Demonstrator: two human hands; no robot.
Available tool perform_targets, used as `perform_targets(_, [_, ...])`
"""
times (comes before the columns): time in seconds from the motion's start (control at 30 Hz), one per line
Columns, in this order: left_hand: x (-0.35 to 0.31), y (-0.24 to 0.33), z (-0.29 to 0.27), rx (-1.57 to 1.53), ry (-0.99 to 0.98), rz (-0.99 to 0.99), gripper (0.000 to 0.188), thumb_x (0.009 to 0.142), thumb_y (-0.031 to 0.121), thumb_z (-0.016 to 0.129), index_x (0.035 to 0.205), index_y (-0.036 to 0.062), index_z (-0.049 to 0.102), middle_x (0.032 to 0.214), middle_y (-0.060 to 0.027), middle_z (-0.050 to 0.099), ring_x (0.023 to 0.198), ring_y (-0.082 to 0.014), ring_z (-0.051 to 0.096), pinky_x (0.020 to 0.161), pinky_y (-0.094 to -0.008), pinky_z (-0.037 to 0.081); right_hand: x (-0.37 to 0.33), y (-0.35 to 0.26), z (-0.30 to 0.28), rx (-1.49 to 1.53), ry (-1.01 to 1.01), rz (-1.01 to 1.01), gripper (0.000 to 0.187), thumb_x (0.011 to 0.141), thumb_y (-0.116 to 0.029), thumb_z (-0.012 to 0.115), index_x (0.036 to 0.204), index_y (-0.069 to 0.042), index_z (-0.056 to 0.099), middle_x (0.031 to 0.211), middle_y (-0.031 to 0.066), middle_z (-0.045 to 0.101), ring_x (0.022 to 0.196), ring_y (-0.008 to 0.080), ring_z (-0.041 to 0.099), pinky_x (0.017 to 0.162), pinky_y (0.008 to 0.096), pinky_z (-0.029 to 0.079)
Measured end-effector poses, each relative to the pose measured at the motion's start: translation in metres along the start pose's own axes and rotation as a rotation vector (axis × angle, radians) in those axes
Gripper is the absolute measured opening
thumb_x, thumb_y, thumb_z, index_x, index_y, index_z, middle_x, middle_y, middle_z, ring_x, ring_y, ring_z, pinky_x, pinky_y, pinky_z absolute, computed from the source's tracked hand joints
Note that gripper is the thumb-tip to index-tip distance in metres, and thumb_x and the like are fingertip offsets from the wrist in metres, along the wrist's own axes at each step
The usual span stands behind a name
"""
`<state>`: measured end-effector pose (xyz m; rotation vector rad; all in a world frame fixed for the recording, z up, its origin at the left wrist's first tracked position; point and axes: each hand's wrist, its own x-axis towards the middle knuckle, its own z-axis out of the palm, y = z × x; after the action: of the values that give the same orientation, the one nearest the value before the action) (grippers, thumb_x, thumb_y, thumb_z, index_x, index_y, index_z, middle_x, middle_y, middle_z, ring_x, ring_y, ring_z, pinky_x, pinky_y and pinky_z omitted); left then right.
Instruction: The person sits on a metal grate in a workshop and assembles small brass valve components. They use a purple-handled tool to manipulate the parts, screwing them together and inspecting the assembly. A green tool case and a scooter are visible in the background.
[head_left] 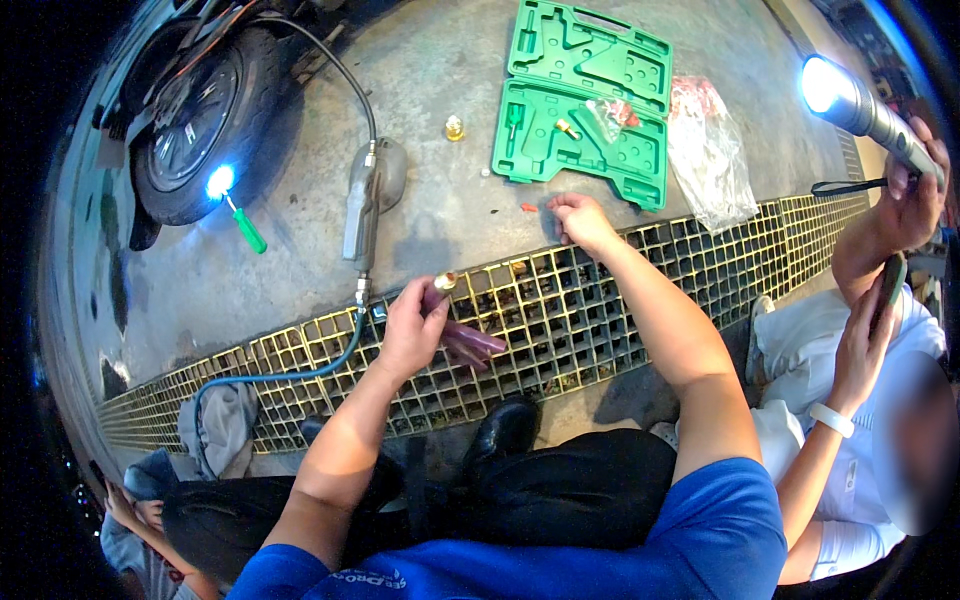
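Head view shows the right hand (582,219) outstretched, loosely curled.

Vehicle repair workshop, by the look: tyred wheel (195,130) far left, blue hose (290,377) near left, open green tool case (590,158) far right of centre, floor grating (700,262) across concrete (440,60).

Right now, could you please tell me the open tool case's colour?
The tool case is green; the head view shows it best.

Short-sleeved blue shirt (600,565), black trousers (580,487), black shoe (502,432)
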<state>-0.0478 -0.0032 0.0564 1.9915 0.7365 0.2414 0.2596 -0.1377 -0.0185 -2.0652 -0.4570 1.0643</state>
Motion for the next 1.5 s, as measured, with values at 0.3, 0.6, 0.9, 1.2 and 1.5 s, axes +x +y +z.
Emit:
perform_targets(0.3, [-0.004, 0.01, -0.016, -0.187, 0.017, 0.038, 0.019, 0.086, 0.005, 0.063, 0.103, 0.0019, 0.056, 0.079, -0.0064, 0.054, 0.071, -0.0166, 0.052, 0.067, -0.0299, 0.046, 0.004, -0.033, 0.029, -0.856, 0.021, -0.403, 0.029, 0.087, -0.03, 0.064, 0.1, -0.004, 0.059, 0.097, 0.0199, 0.068, 0.093, 0.0399, 0.065, 0.081, 0.049, 0.052])
perform_targets(0.6, [0.004, 0.031, -0.033, -0.232, 0.105, 0.214, 0.024, 0.076, 0.008, 0.078, 0.082, 0.0035, 0.055, 0.074, -0.0071, 0.058, 0.064, -0.0185, 0.055, 0.06, -0.0297, 0.046, 0.002, -0.031, 0.027, -0.652, 0.095, -0.463, 0.017, 0.09, -0.017, 0.058, 0.096, 0.0, 0.058, 0.09, 0.0222, 0.067, 0.088, 0.0391, 0.065, 0.077, 0.0469, 0.052])
perform_targets(0.9, [0.029, 0.083, -0.116, 0.05, -0.063, 0.459, 0.028, 0.072, 0.006, 0.08, 0.074, 0.006, 0.052, 0.07, -0.008, 0.056, 0.061, -0.025, 0.055, 0.056, -0.0335, 0.044, -0.025, -0.109, 0.064, 0.041, -0.058, -0.52, 0.014, 0.084, -0.011, 0.067, 0.093, 0.0, 0.064, 0.079, 0.0089, 0.067, 0.074, 0.0149, 0.061, 0.069, 0.031, 0.05])
perform_targets(1.2, [0.025, 0.114, -0.184, 0.211, -0.054, 0.544, 0.032, 0.068, 0.004, 0.082, 0.075, 0.0064, 0.051, 0.07, -0.0084, 0.054, 0.063, -0.0258, 0.055, 0.057, -0.0341, 0.044, -0.003, -0.092, 0.074, -0.659, 0.158, -0.479, 0.017, 0.084, -0.013, 0.057, 0.094, 0.0, 0.059, 0.091, 0.0223, 0.066, 0.085, 0.0411, 0.065, 0.073, 0.0505, 0.053])
perform_targets(1.5, [-0.014, 0.078, -0.119, -0.052, 0.001, -0.175, 0.022, 0.078, 0.003, 0.076, 0.076, 0.0024, 0.054, 0.071, -0.0038, 0.057, 0.065, -0.0114, 0.053, 0.06, -0.0279, 0.046, 0.005, -0.032, 0.04, -0.816, 0.269, -0.341, 0.022, 0.087, -0.02, 0.061, 0.099, -0.004, 0.052, 0.092, 0.0205, 0.064, 0.083, 0.0401, 0.065, 0.07, 0.0502, 0.052])
